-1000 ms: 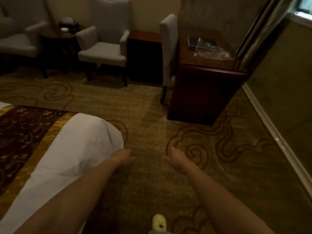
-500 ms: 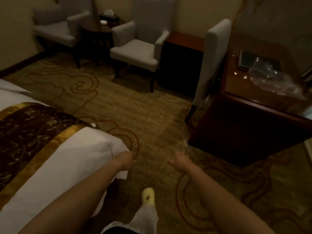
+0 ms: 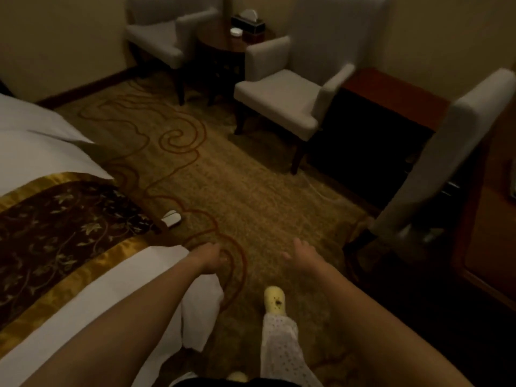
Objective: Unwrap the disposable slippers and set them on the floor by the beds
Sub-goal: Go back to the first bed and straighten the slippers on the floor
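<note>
A pair of white slippers [image 3: 171,218] lies on the patterned carpet, right beside the bed [image 3: 92,289] with its white cover and brown-and-gold runner. Both my arms reach forward over the carpet, short of the slippers. My left hand [image 3: 212,257] hovers at the bed's corner with its fingers curled in and nothing in it. My right hand [image 3: 302,255] is a little to the right, fingers spread and empty. No wrapper shows in either hand.
My foot in a yellow shoe [image 3: 275,301] stands on the carpet below my hands. Two pale armchairs [image 3: 282,93] flank a small round table [image 3: 231,40] at the back. A dark cabinet [image 3: 385,127], a desk chair [image 3: 446,163] and a desk edge stand on the right.
My view has swung left: the desk has slid out at the right and the slippers by the bed have come into sight. My hands stay forward and empty.
</note>
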The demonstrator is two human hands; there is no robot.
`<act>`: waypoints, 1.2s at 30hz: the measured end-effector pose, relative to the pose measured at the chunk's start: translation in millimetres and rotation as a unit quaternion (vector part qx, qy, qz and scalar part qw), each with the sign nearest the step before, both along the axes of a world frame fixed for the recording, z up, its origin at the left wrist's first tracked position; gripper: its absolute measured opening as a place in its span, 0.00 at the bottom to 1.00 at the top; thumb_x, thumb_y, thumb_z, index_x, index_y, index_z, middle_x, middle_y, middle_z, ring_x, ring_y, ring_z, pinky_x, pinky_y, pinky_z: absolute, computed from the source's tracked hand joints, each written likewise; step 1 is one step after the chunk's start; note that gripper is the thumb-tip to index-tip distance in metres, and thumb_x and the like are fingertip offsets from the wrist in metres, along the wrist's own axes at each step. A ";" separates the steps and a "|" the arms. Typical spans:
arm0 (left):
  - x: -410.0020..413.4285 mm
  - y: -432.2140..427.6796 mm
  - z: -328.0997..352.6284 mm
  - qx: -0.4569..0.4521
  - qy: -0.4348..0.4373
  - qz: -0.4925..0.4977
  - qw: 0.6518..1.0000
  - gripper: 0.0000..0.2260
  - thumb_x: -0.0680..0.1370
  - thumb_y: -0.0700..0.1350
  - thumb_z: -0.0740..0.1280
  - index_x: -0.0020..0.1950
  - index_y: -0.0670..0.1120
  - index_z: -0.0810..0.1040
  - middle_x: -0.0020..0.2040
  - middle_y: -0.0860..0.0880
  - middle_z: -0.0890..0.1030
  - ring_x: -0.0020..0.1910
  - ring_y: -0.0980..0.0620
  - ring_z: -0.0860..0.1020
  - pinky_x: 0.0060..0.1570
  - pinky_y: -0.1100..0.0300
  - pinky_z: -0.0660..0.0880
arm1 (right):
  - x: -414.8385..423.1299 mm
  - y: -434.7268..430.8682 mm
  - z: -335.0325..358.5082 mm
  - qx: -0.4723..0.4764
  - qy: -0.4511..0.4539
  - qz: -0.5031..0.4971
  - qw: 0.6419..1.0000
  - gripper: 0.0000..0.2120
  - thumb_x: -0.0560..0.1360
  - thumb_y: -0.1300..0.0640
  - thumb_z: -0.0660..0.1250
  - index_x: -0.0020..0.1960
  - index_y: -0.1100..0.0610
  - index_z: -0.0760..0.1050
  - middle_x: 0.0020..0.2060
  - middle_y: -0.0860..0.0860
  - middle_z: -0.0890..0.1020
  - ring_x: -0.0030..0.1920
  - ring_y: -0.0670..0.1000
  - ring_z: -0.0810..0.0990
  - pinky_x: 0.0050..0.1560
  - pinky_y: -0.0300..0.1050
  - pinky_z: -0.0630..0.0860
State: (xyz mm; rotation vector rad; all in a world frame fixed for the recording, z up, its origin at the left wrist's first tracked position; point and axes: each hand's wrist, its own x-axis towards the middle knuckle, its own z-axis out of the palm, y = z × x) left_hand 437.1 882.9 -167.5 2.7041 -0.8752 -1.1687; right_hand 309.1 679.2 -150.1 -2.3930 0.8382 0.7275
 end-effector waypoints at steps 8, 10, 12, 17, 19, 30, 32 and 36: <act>124.0 -49.5 -17.8 0.014 0.034 0.162 0.986 0.17 0.78 0.50 0.59 0.64 0.43 0.71 0.64 0.42 0.74 0.61 0.43 0.73 0.60 0.52 0.72 | 188.0 -96.1 -25.1 -0.006 0.018 0.149 0.989 0.31 0.78 0.45 0.57 0.73 0.61 0.54 0.73 0.62 0.61 0.72 0.62 0.61 0.69 0.52 0.62; 149.3 -58.0 -18.2 0.013 0.036 0.206 0.978 0.17 0.79 0.50 0.58 0.64 0.43 0.71 0.64 0.41 0.74 0.60 0.44 0.74 0.59 0.52 0.72 | 232.6 -111.4 -22.5 -0.008 0.028 0.196 0.980 0.31 0.78 0.45 0.56 0.74 0.61 0.53 0.73 0.62 0.60 0.72 0.62 0.60 0.69 0.53 0.62; 171.2 -62.9 -15.3 0.003 0.043 0.247 0.968 0.18 0.80 0.49 0.57 0.66 0.43 0.70 0.65 0.42 0.73 0.61 0.44 0.73 0.60 0.52 0.72 | 276.6 -118.7 -21.0 -0.011 0.034 0.237 0.971 0.30 0.78 0.46 0.56 0.73 0.60 0.54 0.72 0.62 0.60 0.71 0.62 0.61 0.69 0.54 0.63; 228.8 -51.9 -16.5 -0.011 0.062 0.329 0.942 0.18 0.80 0.48 0.56 0.68 0.43 0.68 0.67 0.41 0.71 0.64 0.43 0.71 0.60 0.55 0.69 | 388.7 -100.7 -33.9 -0.003 0.046 0.331 0.942 0.28 0.79 0.48 0.56 0.72 0.63 0.56 0.70 0.62 0.63 0.69 0.62 0.65 0.67 0.52 0.65; 255.1 -42.4 -23.2 0.002 0.065 0.365 0.929 0.18 0.80 0.48 0.56 0.67 0.42 0.69 0.67 0.41 0.71 0.64 0.42 0.71 0.60 0.55 0.70 | 433.8 -86.7 -41.3 0.008 0.041 0.359 0.932 0.28 0.79 0.48 0.56 0.72 0.63 0.55 0.71 0.63 0.62 0.70 0.62 0.63 0.69 0.51 0.63; 430.9 7.8 -57.0 0.004 0.103 0.529 0.842 0.20 0.80 0.49 0.56 0.69 0.42 0.66 0.68 0.40 0.70 0.65 0.42 0.70 0.63 0.51 0.69 | 681.6 -2.9 -57.3 0.003 0.037 0.517 0.855 0.29 0.77 0.47 0.59 0.72 0.63 0.57 0.69 0.64 0.65 0.68 0.62 0.66 0.67 0.51 0.65; 454.9 16.2 -55.5 -0.005 0.104 0.559 0.823 0.20 0.80 0.49 0.55 0.70 0.42 0.65 0.70 0.40 0.68 0.67 0.42 0.69 0.64 0.51 0.69 | 716.4 11.9 -54.6 0.004 0.036 0.543 0.839 0.29 0.78 0.48 0.58 0.71 0.64 0.58 0.69 0.64 0.66 0.68 0.62 0.67 0.66 0.51 0.66; 490.6 32.5 -65.1 -0.029 0.089 0.645 0.758 0.20 0.80 0.48 0.56 0.71 0.43 0.65 0.70 0.42 0.68 0.68 0.43 0.68 0.65 0.51 0.68 | 782.0 48.7 -58.9 0.008 0.039 0.621 0.783 0.28 0.78 0.49 0.59 0.71 0.64 0.58 0.69 0.64 0.66 0.69 0.61 0.66 0.68 0.50 0.65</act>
